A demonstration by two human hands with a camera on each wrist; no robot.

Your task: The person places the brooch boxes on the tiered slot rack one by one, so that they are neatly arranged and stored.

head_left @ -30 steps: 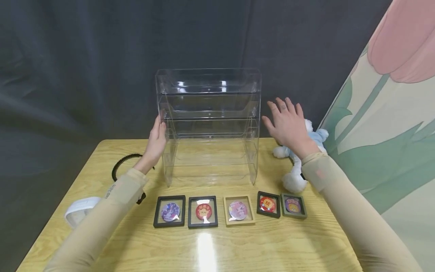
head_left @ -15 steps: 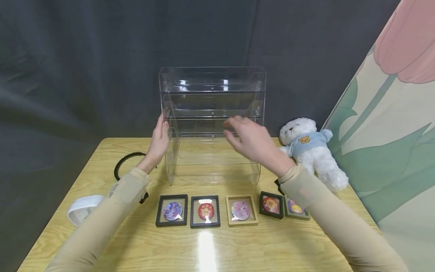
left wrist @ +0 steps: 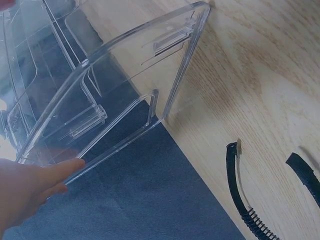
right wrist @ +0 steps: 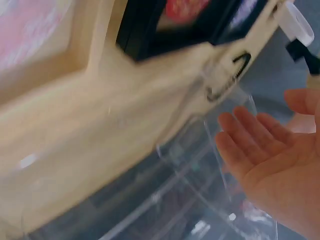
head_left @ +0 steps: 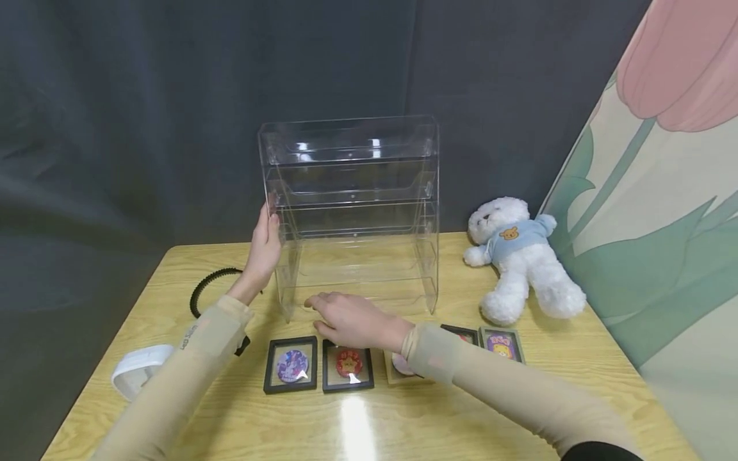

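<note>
A clear tiered display rack [head_left: 348, 160] stands at the back of the table. My left hand [head_left: 265, 246] rests against its left side panel, fingers extended along the clear plastic; the left wrist view shows this hand [left wrist: 35, 185] at the panel's edge. My right hand [head_left: 352, 320] hovers in front of the rack's base, over the top edge of the middle black-framed red badge [head_left: 348, 363]. Its palm [right wrist: 285, 170] holds nothing in the right wrist view. To the left lies a black-framed purple badge [head_left: 291, 365]. A tan-framed pink badge [head_left: 399, 366] is partly hidden beneath my right wrist.
Farther right are a small black frame [head_left: 460, 333], half covered by my sleeve, and a green-framed badge [head_left: 500, 344]. A white plush bear [head_left: 519, 262] lies at the right. On the left are a black toothed headband [head_left: 198, 288] and a white rounded object [head_left: 141, 368].
My right hand has swept left and down from the rack's right side, near the bear, to above the framed badges. The left hand has stayed at the rack's side.
</note>
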